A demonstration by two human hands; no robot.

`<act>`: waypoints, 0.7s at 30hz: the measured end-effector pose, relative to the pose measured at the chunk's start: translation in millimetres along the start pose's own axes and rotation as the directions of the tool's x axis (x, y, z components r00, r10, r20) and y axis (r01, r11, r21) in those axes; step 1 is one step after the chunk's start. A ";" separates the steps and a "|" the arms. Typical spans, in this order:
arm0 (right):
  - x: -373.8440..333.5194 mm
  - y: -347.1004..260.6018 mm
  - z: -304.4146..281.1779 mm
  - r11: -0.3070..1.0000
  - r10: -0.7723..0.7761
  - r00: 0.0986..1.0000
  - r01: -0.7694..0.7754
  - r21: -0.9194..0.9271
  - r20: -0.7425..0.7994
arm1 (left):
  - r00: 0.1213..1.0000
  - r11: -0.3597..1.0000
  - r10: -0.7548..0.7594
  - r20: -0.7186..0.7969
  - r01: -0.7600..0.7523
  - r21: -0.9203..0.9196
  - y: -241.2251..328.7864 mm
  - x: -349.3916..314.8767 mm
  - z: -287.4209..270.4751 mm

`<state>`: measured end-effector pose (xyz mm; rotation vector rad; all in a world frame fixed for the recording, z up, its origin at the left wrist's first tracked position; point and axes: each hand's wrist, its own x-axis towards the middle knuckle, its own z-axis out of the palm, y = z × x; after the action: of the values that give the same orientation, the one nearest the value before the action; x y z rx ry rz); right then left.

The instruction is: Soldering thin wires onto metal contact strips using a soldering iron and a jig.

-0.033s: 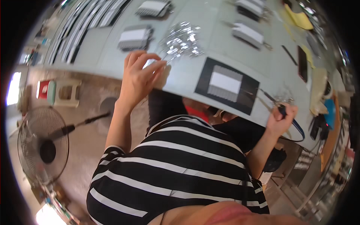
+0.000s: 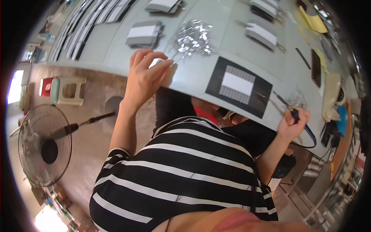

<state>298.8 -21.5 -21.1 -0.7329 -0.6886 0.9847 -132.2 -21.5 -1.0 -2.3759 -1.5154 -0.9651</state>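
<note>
My left hand (image 2: 145, 79) is at the table's near edge, thumb and forefinger pinched at one end of a thin silver strip (image 2: 180, 58). The strip's other end reaches a loose heap of shiny silver strips (image 2: 195, 38). In my right hand (image 2: 291, 125) is a soldering iron (image 2: 281, 99) with a dark handle and a cord, its tip pointing toward a black mat (image 2: 214, 77). On that mat lies a grey ribbed piece (image 2: 237, 84) with a white middle band. A small tangle of thin wire (image 2: 297, 100) sits beside the iron.
Stacks of similar grey pieces (image 2: 143, 34) (image 2: 262, 34) stand farther back. Long dark strips (image 2: 87, 29) lie at the far left. On the right are a phone (image 2: 316, 67), a yellow cloth (image 2: 312, 20) and a blue object (image 2: 342, 120). A fan (image 2: 48, 145) and stool (image 2: 70, 91) stand left.
The whole table has shifted slightly to the right in the picture. Both hands keep nearly the same pose, the right one a little farther right with the soldering iron.
</note>
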 end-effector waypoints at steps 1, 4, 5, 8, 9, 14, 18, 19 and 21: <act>4.8 4.5 0.2 1.000 -0.014 1.000 0.014 0.000 -0.009 | 1.000 1.000 0.003 0.005 -0.003 0.024 -3.6 -5.4 0.6; 8.8 11.9 6.6 0.999 0.017 1.000 -0.016 -0.052 0.010 | 1.000 0.999 0.020 0.011 -0.021 0.031 -0.5 -8.6 3.5; 6.6 13.2 6.3 0.998 0.029 1.000 -0.028 -0.055 0.007 | 0.999 0.999 0.032 0.017 -0.032 0.027 -0.7 -8.8 6.6; 2.5 11.5 1.9 0.998 0.030 0.998 -0.027 -0.053 0.059 | 0.997 0.997 0.072 0.037 -0.073 0.007 3.3 -8.3 11.2; 0.9 10.0 0.3 0.998 0.031 0.998 -0.028 -0.061 0.060 | 0.995 0.997 0.078 0.054 -0.078 -0.004 2.8 -11.4 13.5; -3.6 6.2 -2.5 0.994 0.026 1.000 -0.026 -0.106 0.000 | 0.988 0.995 0.092 0.125 -0.088 -0.035 15.9 -16.7 9.8; -0.8 4.8 6.9 0.989 0.007 1.000 -0.009 -0.145 -0.015 | 0.983 0.991 0.101 0.154 -0.086 -0.107 46.2 -16.4 20.4; 0.6 5.9 5.8 0.991 0.013 1.000 -0.010 -0.133 0.019 | 0.981 0.989 0.107 0.162 -0.088 -0.120 49.8 -13.8 22.8; 2.7 7.0 5.1 0.991 0.022 0.999 -0.018 -0.130 0.028 | 0.972 0.993 0.091 0.218 -0.072 -0.096 54.8 -6.8 24.0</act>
<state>292.5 -15.3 -23.3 -0.8421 -0.7778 0.9769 -76.7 -41.6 -12.9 -2.6628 -1.4593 -0.7856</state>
